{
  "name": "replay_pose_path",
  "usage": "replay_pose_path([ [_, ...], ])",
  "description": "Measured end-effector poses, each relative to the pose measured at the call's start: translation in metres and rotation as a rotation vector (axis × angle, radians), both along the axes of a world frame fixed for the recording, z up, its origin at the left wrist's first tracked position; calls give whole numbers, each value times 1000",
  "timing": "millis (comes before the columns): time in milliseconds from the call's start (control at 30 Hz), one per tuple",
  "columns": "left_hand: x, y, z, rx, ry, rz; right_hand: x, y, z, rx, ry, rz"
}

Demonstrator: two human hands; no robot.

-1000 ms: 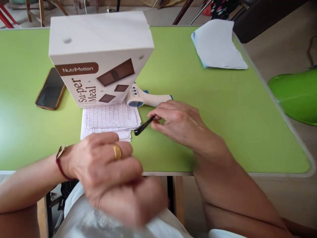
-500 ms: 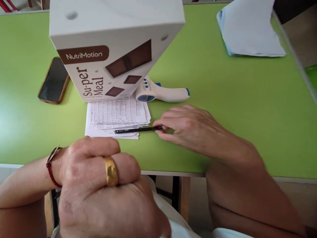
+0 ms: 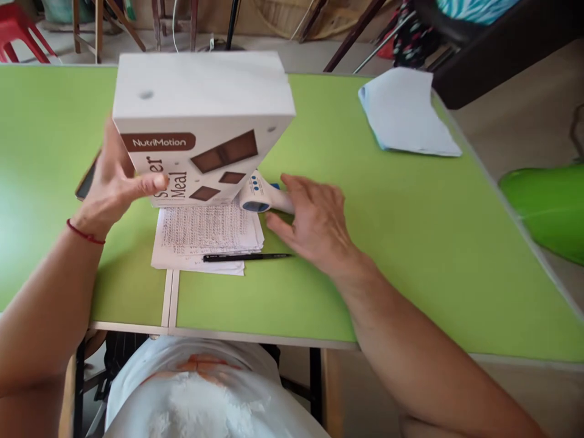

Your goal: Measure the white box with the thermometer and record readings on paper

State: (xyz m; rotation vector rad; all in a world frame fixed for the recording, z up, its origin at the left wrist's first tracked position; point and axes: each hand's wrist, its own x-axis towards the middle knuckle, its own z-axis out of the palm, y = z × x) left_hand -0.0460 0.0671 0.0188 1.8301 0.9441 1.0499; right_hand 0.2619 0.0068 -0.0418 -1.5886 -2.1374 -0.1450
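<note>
A white NutriMotion box (image 3: 205, 85) stands upright at the back edge of a stack of handwritten papers (image 3: 205, 231). My left hand (image 3: 114, 176) grips its left side, thumb across the printed front, the other fingers partly hidden behind. Beside the box's lower right corner lies a white and blue infrared thermometer (image 3: 262, 196). Over its handle my right hand (image 3: 314, 219) spreads, thumb and fingers apart on either side; whether it touches is unclear. A black pen (image 3: 246, 258) rests partly on the papers, its tip pointing right, just below my right thumb.
Behind my left hand a phone (image 3: 86, 179) is mostly hidden. Folded white sheets (image 3: 406, 112) lie at the table's back right. The green table (image 3: 410, 261) has a pale edge strip. A red stool (image 3: 22, 27) stands beyond it, and a green object (image 3: 545, 210) sits off its right side.
My left hand has gone from the near foreground to the box's left side. My right hand has let go of the pen and moved up to the thermometer. The view has tilted up.
</note>
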Motion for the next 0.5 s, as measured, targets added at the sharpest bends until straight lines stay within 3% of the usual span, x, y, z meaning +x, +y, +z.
replay_pose_path([
  [100, -4, 3, -3, -14, 7, -57, 5, 3, -6, -19, -51, 59],
  [233, -8, 0, -16, 58, 38, 101, 8, 2, -12, -2, 122, 24],
  [333, -5, -6, -23, 99, 26, 197, -1, -13, -4, 24, 497, 10],
  [433, 7, -17, -21, 46, -74, 164, -19, -36, 18, -31, 979, 147],
  [500, 18, -27, -14, -36, -126, 109, -31, -52, 34, -285, 1225, 344],
])
